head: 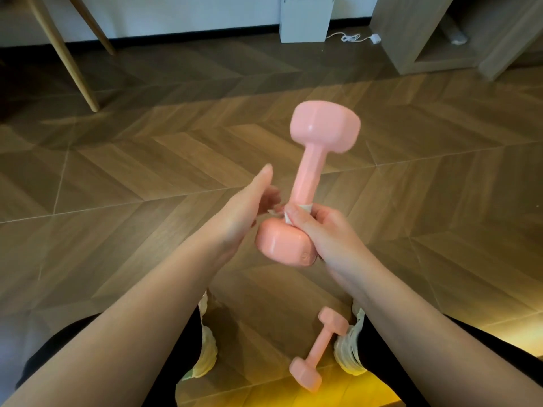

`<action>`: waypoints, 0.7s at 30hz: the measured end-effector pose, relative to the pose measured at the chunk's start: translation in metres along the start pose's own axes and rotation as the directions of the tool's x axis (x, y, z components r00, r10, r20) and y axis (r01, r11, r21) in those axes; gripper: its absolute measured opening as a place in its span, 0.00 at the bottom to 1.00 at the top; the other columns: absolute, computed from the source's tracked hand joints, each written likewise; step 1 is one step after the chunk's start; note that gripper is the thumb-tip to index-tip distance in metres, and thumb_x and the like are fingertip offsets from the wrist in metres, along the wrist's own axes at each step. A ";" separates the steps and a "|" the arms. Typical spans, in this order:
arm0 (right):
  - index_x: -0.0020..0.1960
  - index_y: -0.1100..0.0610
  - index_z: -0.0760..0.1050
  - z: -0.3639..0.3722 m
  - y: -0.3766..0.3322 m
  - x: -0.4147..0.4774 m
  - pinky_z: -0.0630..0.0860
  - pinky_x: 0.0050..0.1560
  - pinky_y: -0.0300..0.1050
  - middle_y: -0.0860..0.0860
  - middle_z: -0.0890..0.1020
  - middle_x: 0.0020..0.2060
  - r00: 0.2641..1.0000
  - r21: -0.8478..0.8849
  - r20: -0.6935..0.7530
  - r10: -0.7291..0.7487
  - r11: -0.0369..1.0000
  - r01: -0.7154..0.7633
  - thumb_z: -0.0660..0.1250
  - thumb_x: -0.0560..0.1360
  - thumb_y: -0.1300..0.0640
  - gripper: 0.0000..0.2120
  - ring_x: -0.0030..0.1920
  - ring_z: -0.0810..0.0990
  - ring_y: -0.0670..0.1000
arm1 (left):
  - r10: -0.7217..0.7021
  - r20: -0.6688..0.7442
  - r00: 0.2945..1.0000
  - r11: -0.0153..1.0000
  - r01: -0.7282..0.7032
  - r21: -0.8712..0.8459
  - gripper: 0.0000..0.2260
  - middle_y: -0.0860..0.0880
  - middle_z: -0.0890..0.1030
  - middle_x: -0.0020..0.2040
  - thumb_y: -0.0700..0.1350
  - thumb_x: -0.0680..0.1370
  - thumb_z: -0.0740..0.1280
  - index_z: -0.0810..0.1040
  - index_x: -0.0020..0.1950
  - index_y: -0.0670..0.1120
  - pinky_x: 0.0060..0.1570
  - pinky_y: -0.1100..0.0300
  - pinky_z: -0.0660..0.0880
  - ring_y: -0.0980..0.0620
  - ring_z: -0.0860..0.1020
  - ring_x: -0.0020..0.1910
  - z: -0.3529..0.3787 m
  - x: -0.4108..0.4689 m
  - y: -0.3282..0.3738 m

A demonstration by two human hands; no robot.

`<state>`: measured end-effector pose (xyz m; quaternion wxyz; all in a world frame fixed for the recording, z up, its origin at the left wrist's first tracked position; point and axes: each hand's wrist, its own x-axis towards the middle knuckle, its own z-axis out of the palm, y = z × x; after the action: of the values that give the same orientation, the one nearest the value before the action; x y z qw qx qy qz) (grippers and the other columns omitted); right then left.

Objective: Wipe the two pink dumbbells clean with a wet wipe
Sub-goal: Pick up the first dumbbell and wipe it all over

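A pink dumbbell (311, 168) is held up in the air, nearly upright, its top head tilted away to the right. My right hand (320, 233) grips the bottom of its handle and the lower head, with a white wet wipe (289, 217) pinched between the fingers and the handle. My left hand (244, 210) hovers just left of the handle with straight fingers; its fingertips are near the wipe's edge. A second pink dumbbell (318, 348) lies on the floor between my feet.
Wooden herringbone floor (147, 171) all around. Wooden chair legs (67, 60) stand at the far left, a white box (305, 19) with a cable at the back wall, and a wooden shelf unit (446, 33) at the far right. My shoes (205, 348) flank the lying dumbbell.
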<state>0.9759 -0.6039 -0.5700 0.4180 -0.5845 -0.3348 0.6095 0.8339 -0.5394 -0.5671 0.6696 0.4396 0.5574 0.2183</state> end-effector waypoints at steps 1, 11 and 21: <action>0.45 0.52 0.84 -0.002 -0.004 0.001 0.76 0.38 0.35 0.48 0.87 0.43 1.000 0.038 -0.018 -0.015 0.999 0.015 0.69 0.74 0.47 0.09 0.41 0.83 0.42 | -0.059 0.014 0.998 0.997 0.060 -0.045 0.30 0.46 0.83 0.54 0.65 0.81 0.54 0.78 0.65 0.42 0.59 0.53 0.74 0.48 0.80 0.57 0.000 -0.003 -0.002; 0.48 0.51 0.85 -0.014 -0.021 0.010 0.79 0.45 0.39 0.52 0.86 0.48 0.982 0.158 -0.129 -0.139 0.974 0.159 0.68 0.77 0.50 0.09 0.47 0.83 0.47 | -0.085 0.326 0.941 0.882 0.223 -0.414 0.31 0.35 0.79 0.58 0.59 0.71 0.66 0.74 0.70 0.43 0.43 0.53 0.83 0.37 0.80 0.54 0.025 -0.023 0.007; 0.47 0.53 0.81 -0.030 -0.046 0.020 0.74 0.64 0.49 0.48 0.87 0.44 0.929 0.540 -0.347 -0.124 0.784 0.307 0.65 0.80 0.57 0.07 0.55 0.83 0.50 | -0.018 0.245 0.969 0.971 0.076 -0.229 0.24 0.41 0.78 0.51 0.57 0.70 0.66 0.76 0.61 0.44 0.43 0.53 0.80 0.48 0.80 0.44 0.025 -0.018 -0.003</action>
<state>1.0116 -0.5686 -0.5404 0.6898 -0.4680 -0.1303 0.5368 0.8513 -0.5638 -0.5600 0.7848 0.3665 0.4525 0.2120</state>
